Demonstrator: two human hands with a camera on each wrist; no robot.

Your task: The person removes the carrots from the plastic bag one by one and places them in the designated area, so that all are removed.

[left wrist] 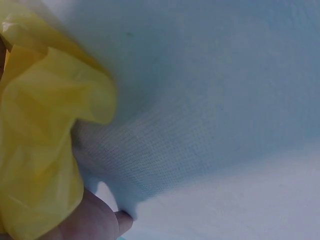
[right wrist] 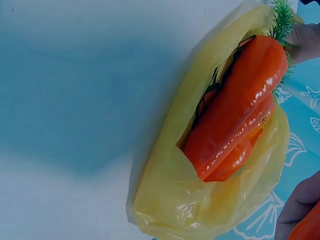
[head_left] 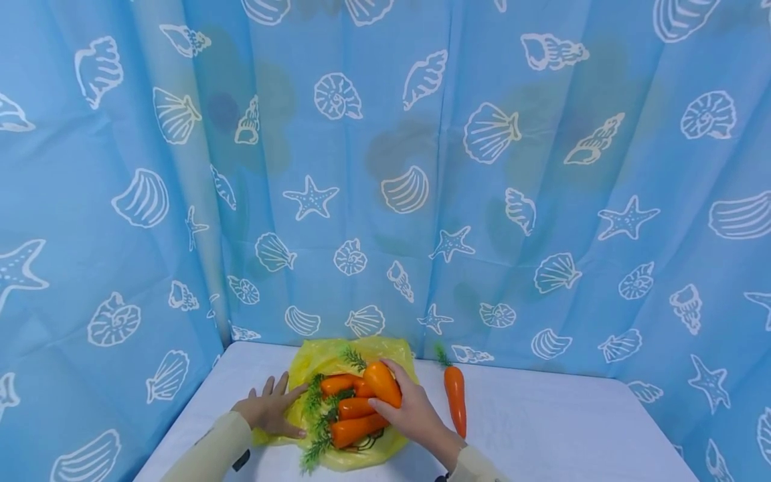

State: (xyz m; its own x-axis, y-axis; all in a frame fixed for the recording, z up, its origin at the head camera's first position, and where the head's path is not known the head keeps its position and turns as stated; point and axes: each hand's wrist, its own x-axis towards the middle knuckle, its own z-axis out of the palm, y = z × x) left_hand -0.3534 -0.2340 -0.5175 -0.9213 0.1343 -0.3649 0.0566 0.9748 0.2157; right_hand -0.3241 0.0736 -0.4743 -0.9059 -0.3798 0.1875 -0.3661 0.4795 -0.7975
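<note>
Head view: we take the yellow bag (head_left: 388, 348) as landmark. It lies on the desk (head_left: 542, 435), spread open, with several carrots (head_left: 360, 430) in it, most leafy ends toward its left side. At that side the left hand (head_left: 272, 408) has straight, splayed fingers touching the plastic and grasping nothing; we judge this steadies the bag. Over the bag's right half, the right hand (head_left: 412, 407) curls thumb and fingers round the held carrot (head_left: 381, 380), probably by its body for a firm hold. We cannot tell whether it touches the pile. A loose carrot (head_left: 456, 395) lies right of the bag, apart, leaves away from the person. Writing: dark line print on the bag, mostly covered, unreadable; no brand or label legible.
</note>
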